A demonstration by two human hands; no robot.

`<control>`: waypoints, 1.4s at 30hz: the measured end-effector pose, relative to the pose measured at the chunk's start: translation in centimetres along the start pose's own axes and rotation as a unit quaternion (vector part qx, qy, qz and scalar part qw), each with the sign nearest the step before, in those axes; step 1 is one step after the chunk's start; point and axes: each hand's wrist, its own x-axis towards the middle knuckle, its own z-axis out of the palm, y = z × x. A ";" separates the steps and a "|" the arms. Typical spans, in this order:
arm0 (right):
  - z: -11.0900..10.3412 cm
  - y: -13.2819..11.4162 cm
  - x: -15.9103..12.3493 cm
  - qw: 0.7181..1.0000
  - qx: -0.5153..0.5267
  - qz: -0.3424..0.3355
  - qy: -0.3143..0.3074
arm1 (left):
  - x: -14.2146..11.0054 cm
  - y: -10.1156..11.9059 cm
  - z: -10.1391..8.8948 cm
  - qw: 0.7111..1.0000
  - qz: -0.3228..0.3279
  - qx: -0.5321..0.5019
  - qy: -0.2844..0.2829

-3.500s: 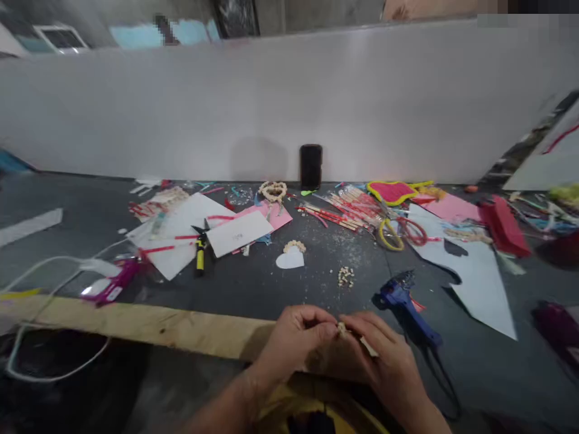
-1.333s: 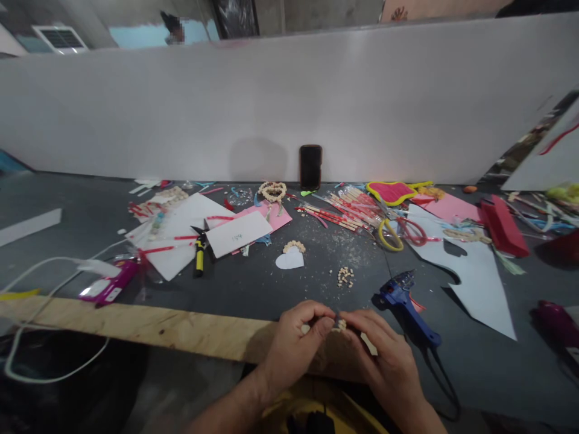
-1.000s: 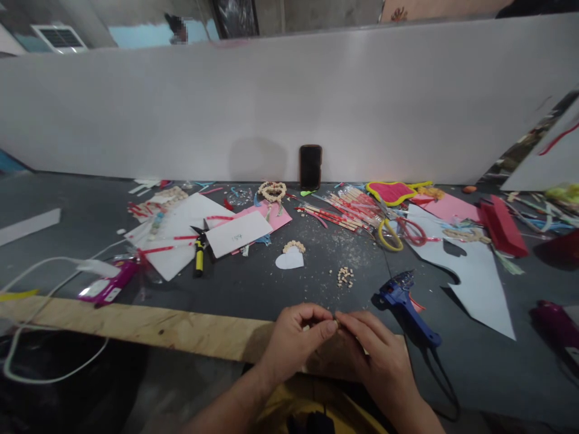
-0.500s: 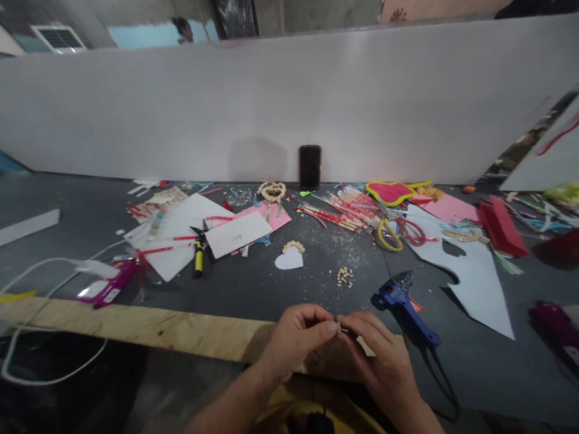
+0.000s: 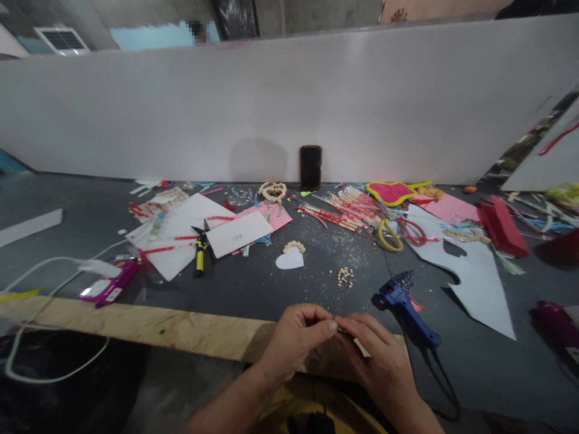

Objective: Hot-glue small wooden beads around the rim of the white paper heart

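My left hand [image 5: 298, 340] and my right hand [image 5: 382, 358] meet fingertip to fingertip over the table's wooden front edge. Both are closed in a pinch around a small cluster of beige wooden pieces, now mostly hidden by the fingers. Beyond them lies a loose pile of short cut wooden pieces [image 5: 345, 277]. To its left is a white paper heart [image 5: 288, 261], its upper right lobe edged with wooden pieces [image 5: 295, 246]. A blue glue gun [image 5: 409, 310] rests right of my right hand.
Red-and-yellow-handled scissors [image 5: 390, 235], wrapped chopsticks [image 5: 350, 211] and cut white paper [image 5: 484, 283] lie right. Yellow-handled pliers [image 5: 199, 256], a white card [image 5: 239, 234] and a purple power strip [image 5: 111, 283] lie left. A phone [image 5: 310, 167] leans on the white partition [image 5: 289, 102].
My hands stay in nearly the same place while the fingers shift. The wooden cluster, visible between the fingertips earlier, is now mostly covered. Behind the partition, a person's head has moved right.
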 end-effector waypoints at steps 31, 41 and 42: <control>-1.3 2.3 -1.1 0.995 -0.071 0.064 0.021 | 1.8 0.9 -2.9 0.881 0.135 0.448 0.072; -6.3 7.2 -4.2 0.944 -0.279 0.156 0.084 | 5.8 0.2 -4.5 0.725 0.217 0.652 -0.044; -6.3 7.4 -4.4 0.945 -0.274 0.159 0.080 | 5.8 0.3 -4.5 0.726 0.216 0.650 -0.048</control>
